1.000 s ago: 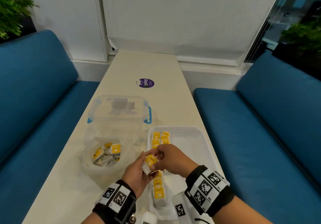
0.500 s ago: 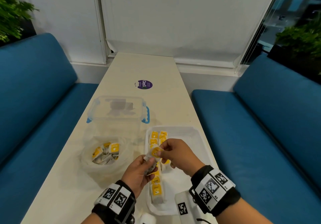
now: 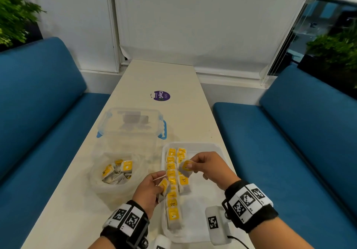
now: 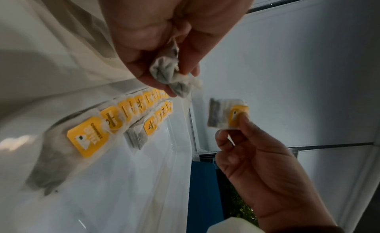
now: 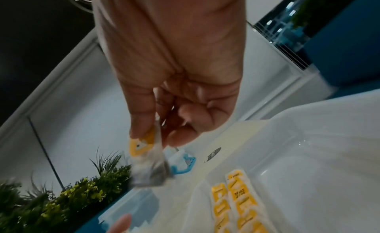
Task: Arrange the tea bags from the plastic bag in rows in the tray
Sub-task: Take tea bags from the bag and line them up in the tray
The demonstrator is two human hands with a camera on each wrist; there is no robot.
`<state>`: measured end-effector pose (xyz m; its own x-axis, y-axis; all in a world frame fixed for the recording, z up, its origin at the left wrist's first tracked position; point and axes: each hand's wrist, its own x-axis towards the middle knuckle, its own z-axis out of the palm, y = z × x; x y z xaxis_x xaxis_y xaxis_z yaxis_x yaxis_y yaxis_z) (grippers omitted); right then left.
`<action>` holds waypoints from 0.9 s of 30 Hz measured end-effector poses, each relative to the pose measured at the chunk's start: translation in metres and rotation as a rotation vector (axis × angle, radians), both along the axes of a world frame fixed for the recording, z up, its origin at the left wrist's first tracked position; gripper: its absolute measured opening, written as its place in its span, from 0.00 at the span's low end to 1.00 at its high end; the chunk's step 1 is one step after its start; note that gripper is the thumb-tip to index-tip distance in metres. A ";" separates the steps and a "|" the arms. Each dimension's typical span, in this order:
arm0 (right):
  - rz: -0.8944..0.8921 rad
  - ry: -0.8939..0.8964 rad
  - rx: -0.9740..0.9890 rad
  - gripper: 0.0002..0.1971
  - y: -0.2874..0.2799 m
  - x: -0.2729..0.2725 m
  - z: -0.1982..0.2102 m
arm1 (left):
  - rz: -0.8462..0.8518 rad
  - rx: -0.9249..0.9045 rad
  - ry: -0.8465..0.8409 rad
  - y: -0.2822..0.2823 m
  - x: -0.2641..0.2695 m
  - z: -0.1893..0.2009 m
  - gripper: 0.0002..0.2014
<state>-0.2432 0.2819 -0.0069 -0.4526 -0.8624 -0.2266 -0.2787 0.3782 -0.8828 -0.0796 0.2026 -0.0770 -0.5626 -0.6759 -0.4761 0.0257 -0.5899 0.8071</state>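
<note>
A white tray [image 3: 216, 152] on the table holds two rows of yellow-tagged tea bags [image 3: 171, 173], the left row long, the right one shorter. My right hand [image 3: 195, 166] pinches one tea bag [image 3: 185, 168] by its yellow tag, just above the right row; the same bag [image 5: 144, 155] dangles in the right wrist view. At the tray's left edge my left hand [image 3: 158, 184] grips another tea bag [image 3: 164, 188], bunched up between its fingers [image 4: 170, 77]. The clear plastic bag [image 3: 116, 173] left of the tray contains several more tea bags.
A clear lidded box [image 3: 131, 125] with blue clips stands behind the plastic bag. A purple sticker [image 3: 161, 95] lies farther up the table. Blue benches [image 3: 289, 142] flank the narrow table on both sides, with plants in the far corners.
My hands have parted: the right one drew a tea bag up and to the right over the tray, while the left one stayed at the tray's left edge with its own bag.
</note>
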 end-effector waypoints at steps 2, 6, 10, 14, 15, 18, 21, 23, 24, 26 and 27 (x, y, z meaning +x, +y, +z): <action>-0.001 0.023 0.031 0.06 -0.003 -0.003 -0.006 | 0.007 0.003 0.005 -0.002 0.000 0.000 0.19; 0.086 0.131 0.226 0.05 -0.010 -0.010 -0.019 | 0.014 0.044 0.040 -0.003 0.003 0.001 0.19; 0.284 0.238 0.508 0.01 -0.013 -0.017 -0.031 | 0.027 0.068 0.057 -0.006 0.006 0.001 0.17; 0.388 0.307 0.675 0.06 -0.019 -0.019 -0.044 | 0.049 0.094 0.052 -0.010 0.008 0.000 0.16; 0.395 0.303 0.691 0.05 -0.021 -0.019 -0.047 | 0.053 0.095 0.047 -0.010 0.007 -0.001 0.16; 0.392 0.259 0.705 0.04 -0.027 -0.020 -0.052 | 0.052 0.093 0.049 -0.013 0.006 -0.001 0.15; 0.365 0.212 0.709 0.04 -0.034 -0.020 -0.056 | 0.048 0.089 0.053 -0.015 0.005 -0.002 0.14; 0.352 0.206 0.712 0.05 -0.037 -0.020 -0.060 | 0.047 0.089 0.053 -0.016 0.005 -0.003 0.13; 0.344 0.205 0.711 0.06 -0.039 -0.020 -0.061 | 0.047 0.087 0.050 -0.016 0.006 -0.003 0.13; 0.321 0.207 0.695 0.09 -0.042 -0.019 -0.064 | 0.046 0.082 0.043 -0.017 0.007 -0.005 0.13; 0.313 0.211 0.686 0.10 -0.043 -0.019 -0.064 | 0.043 0.080 0.041 -0.017 0.007 -0.006 0.12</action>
<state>-0.2624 0.2391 -0.0713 -0.3040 -0.6554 -0.6914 -0.5987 0.6960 -0.3965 -0.0726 0.1854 -0.0826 -0.5539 -0.6608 -0.5064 0.0846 -0.6498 0.7554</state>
